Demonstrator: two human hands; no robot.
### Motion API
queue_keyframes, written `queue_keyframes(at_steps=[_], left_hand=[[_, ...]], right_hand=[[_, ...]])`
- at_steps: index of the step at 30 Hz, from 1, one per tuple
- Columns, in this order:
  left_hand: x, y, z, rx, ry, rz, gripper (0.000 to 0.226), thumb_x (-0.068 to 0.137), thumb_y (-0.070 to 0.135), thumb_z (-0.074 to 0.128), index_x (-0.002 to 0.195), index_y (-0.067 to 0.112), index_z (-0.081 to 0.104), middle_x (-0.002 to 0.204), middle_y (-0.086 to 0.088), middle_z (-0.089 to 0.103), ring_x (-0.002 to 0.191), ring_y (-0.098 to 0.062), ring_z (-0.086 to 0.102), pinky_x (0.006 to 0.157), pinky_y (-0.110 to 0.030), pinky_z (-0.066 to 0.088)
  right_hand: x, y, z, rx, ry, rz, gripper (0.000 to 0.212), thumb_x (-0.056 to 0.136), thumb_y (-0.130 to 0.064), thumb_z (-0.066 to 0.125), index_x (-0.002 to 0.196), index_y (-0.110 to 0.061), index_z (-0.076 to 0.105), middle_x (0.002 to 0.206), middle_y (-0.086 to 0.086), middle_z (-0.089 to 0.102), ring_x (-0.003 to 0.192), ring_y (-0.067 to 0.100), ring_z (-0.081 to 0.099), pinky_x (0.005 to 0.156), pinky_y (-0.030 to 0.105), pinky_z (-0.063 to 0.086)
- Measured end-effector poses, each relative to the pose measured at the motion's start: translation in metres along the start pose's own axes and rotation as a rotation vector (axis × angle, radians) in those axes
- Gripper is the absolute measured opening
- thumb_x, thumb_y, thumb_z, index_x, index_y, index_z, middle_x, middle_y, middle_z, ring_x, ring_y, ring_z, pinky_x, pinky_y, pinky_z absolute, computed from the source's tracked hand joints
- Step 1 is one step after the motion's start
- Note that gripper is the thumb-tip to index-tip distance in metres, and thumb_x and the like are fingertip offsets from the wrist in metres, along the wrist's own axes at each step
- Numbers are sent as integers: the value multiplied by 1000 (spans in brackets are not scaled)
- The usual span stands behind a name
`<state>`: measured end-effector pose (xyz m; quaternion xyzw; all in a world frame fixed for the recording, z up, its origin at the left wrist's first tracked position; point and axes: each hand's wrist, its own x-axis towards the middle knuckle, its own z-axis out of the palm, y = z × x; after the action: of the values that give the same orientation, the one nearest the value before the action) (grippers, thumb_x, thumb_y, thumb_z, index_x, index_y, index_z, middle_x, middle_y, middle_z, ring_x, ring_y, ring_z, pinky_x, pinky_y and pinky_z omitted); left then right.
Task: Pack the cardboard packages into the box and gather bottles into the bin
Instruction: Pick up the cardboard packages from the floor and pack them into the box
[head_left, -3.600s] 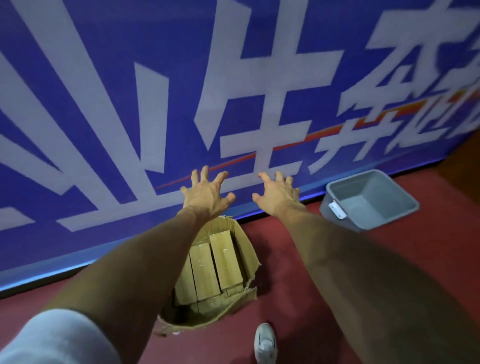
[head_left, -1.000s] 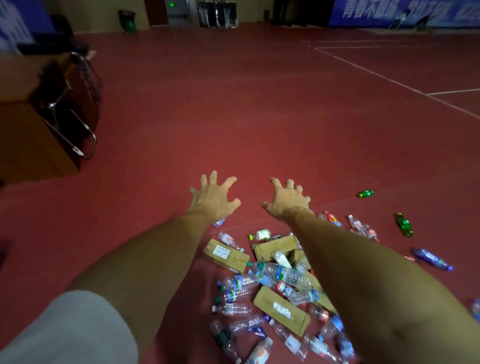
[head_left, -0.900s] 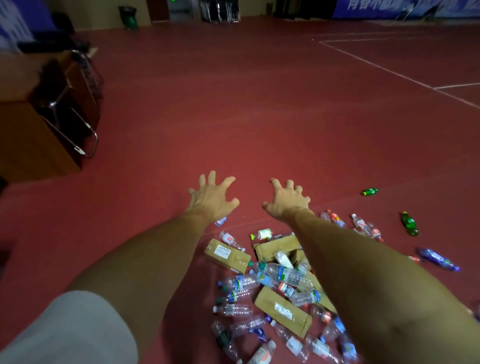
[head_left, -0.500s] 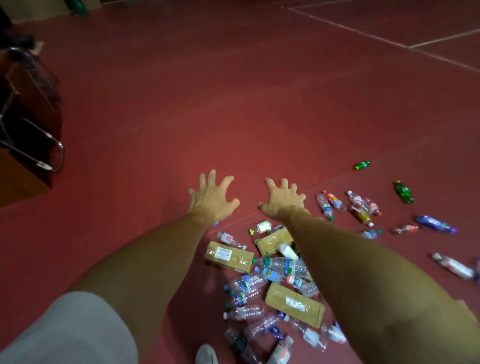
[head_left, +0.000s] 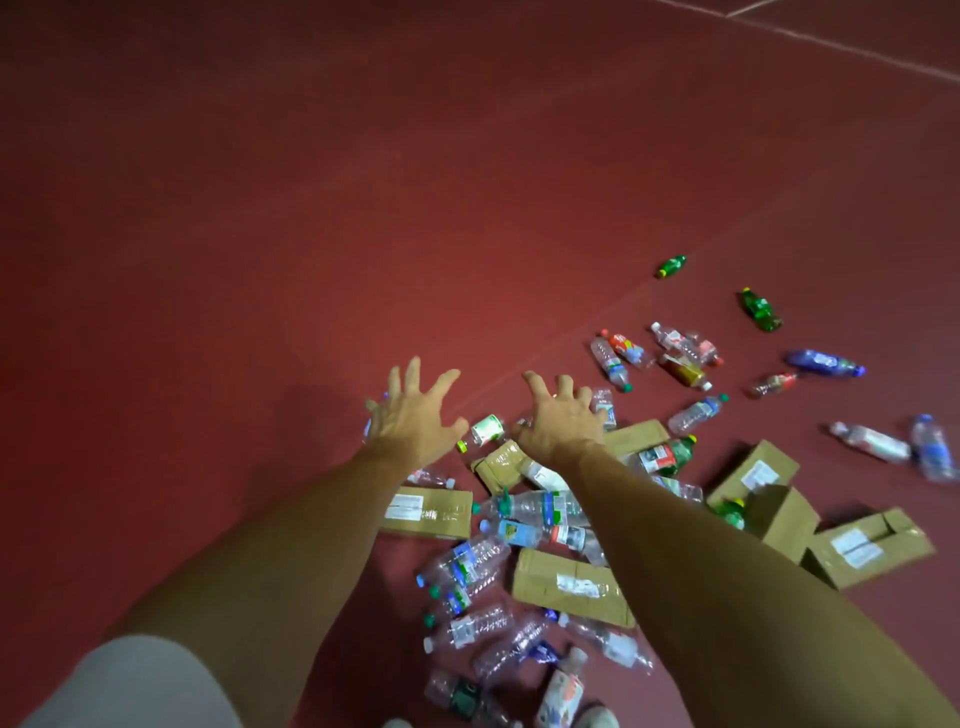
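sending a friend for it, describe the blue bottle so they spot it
From the cardboard packages on the red floor, look right to the scattered bottles. The blue bottle lies near a green bottle; it alone is deep blue.

Nearer than the fingers (head_left: 414, 379), bottles (head_left: 540, 506) and packages (head_left: 569, 584) lie heaped together on the floor (head_left: 260, 260); loose bottles (head_left: 826, 362) lie scattered to their right.

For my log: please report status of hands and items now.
Left hand, right hand open, empty, hovering. Cardboard packages, bottles mixed on floor. Bottles overlap some packages.
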<state>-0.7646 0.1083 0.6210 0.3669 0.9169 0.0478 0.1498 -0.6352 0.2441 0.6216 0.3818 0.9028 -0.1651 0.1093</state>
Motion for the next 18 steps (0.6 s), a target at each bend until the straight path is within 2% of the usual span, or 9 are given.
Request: queue_keyframes(at_steps=[3,7,10,15,18], left_hand=[[12,7,64,-23,-18,9,71,91,53,55,153,45,21,166,-8,0,152,-33,1,113,-64,19],[17,13,149,1,-98,48,72,91,51,55,153,46,18,166,-6,-1,152,-32,1,113,-59,27],[30,13,203,-10,-120,87,73,92,50,53,154,47,15,166,-5,-3,152,-32,-2,112,-57,30],[62,5,302,-3,-99,116,72,91,54,52,152,51,14,166,-2,-6,152,-31,-4,115,-66,17],[86,-8,372,2,-61,134,72,91,54,51,153,49,14,166,-4,-5,152,-32,-3,115,-68,17]], right_hand=[[14,29,54,-7,-25,45,81,91,-50,59,156,-36,12,154,12,25,139,39,27,106,57,38],[18,64,127,-10,-90,96,83,92,-54,58,157,-34,10,158,14,19,142,41,22,110,59,31],[27,90,179,-4,-106,108,82,94,-50,57,158,-34,8,157,14,19,143,41,19,108,57,33],[64,126,275,-40,-65,83,83,92,-54,57,157,-36,8,157,12,19,144,44,15,108,62,31],[92,140,340,-69,-76,51,89,90,-57,60,157,-36,6,159,11,16,142,41,19,109,60,31]])
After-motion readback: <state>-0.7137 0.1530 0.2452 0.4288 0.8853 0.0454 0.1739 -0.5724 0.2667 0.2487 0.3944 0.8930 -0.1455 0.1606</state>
